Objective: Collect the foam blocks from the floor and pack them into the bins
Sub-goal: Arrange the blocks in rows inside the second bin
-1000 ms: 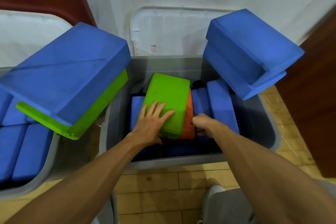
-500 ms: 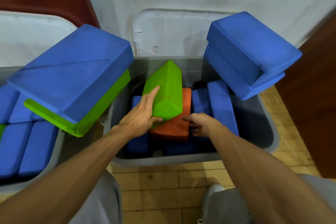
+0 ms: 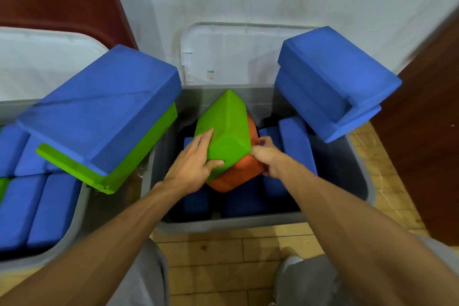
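A green foam block (image 3: 223,129) stands tilted at the centre of the frame, inside the grey bin (image 3: 223,225). The left hand (image 3: 191,166) grips it, with the thumb on its near end. The right hand (image 3: 267,156) curls its fingers around the orange block (image 3: 236,174) just beneath. Blue blocks (image 3: 295,141) line the bin around them. The left stack (image 3: 104,107) and the right stack (image 3: 330,77) overhang the bin's side rims, narrowing the opening.

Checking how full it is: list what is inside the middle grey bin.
Blue blocks, an orange block held by the right hand, and a green block on it held by the left hand. The floor of the grey bin is covered.
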